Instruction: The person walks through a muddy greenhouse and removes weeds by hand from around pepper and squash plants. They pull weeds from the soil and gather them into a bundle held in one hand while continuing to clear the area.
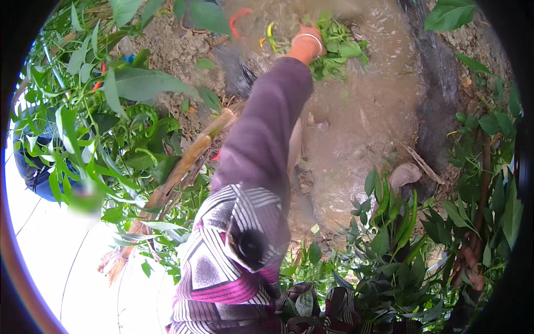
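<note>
My left hand, with a pale bangle at the wrist and a purple sleeve behind it, reaches far forward over wet, muddy ground. It is closed at the edge of a bunch of leafy green plants; the fingertips are hidden. Left of the hand a yellow-green chili pepper lies on the mud, and a red chili pepper lies farther left. My right hand is out of view.
Pepper plants stand on both sides, with green chili peppers hanging at the lower right. Dark plastic sheeting runs along the right. A dry stalk slants across the left, near a dark blue object behind leaves.
</note>
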{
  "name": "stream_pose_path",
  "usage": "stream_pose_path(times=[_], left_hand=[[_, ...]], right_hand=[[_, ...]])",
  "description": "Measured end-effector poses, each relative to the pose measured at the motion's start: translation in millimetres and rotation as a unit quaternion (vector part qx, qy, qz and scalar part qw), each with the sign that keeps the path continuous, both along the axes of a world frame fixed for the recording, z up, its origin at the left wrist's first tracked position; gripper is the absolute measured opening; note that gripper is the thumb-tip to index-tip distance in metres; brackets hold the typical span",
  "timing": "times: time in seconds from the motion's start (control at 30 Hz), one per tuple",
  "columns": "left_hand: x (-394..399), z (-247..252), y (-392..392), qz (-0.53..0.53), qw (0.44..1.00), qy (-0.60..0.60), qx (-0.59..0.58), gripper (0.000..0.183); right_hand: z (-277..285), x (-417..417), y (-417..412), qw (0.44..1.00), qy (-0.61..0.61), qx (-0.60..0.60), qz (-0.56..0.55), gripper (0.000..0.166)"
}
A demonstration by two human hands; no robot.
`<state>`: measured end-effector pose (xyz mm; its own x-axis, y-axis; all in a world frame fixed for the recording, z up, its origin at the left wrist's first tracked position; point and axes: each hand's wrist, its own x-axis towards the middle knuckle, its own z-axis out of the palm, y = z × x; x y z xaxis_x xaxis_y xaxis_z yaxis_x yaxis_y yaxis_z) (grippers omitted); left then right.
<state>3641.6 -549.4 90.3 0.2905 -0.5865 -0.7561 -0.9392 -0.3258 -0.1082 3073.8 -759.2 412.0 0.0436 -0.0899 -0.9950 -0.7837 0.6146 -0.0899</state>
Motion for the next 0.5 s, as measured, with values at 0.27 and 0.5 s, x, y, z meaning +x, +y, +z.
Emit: stream_pose_path(times=[0.27,0.5], left_hand=[[-83.6,91.2,67.7,0.340,0.921,0.124,-0.144,0.031],[-79.5,308.8,33.3,0.267,0.943,0.109,-0.165,0.044]], right_hand=[[-25.6,-36.5,23.4,0.944,-0.247,0.173,-0.137,0.054],[40.7,76.1,101.3,0.983,0.008,0.101,-0.150,0.036]])
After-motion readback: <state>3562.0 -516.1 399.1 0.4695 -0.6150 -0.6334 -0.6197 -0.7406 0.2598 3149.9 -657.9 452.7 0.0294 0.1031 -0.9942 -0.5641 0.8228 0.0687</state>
